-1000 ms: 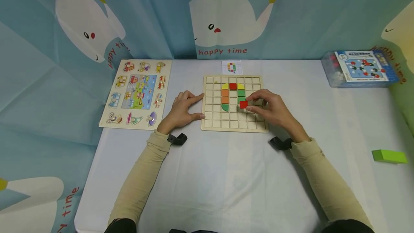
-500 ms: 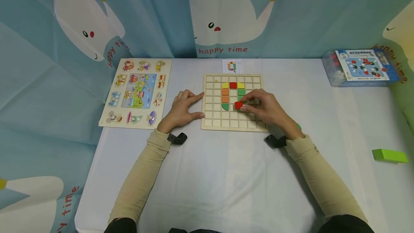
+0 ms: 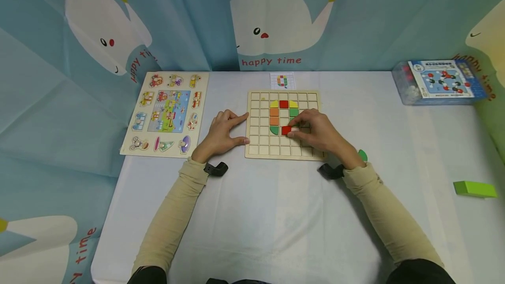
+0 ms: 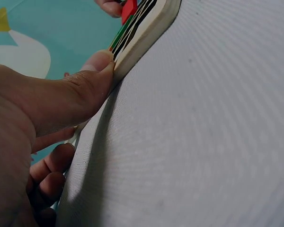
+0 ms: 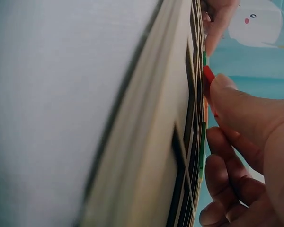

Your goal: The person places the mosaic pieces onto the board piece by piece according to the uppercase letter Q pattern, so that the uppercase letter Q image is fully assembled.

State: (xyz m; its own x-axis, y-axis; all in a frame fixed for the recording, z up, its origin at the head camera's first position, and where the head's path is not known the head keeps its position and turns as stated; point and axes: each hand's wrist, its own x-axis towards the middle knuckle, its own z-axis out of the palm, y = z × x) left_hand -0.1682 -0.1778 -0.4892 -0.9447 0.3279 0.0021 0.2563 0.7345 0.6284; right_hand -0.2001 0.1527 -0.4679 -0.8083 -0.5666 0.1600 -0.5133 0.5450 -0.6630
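Note:
My right hand (image 3: 317, 133) pinches a red square tile (image 3: 286, 130) between thumb and fingers. One edge of the tile tilts up off the wooden grid board (image 3: 260, 150) in the right wrist view. Beside it on the board lies a green quarter-round tile (image 3: 274, 130), with two orange tiles (image 3: 274, 116) above. Across the top of this group run a yellow, a red (image 3: 283, 104) and a yellow tile; green tiles (image 3: 293, 112) on the right are partly hidden by my fingers. My left hand (image 3: 222, 135) touches the board's left edge with spread thumb and index finger.
A small pattern card (image 3: 282, 81) lies behind the board. To the left is a picture puzzle board (image 3: 134, 143). A clear box (image 3: 439, 83) stands back right, a green block (image 3: 475, 189) right. Another green tile (image 3: 362, 155) lies by my right wrist.
My right hand has carried the red tile left and slightly toward me, to beside the green quarter-round tile. A green tile by the right wrist has come into view. The left hand stays put.

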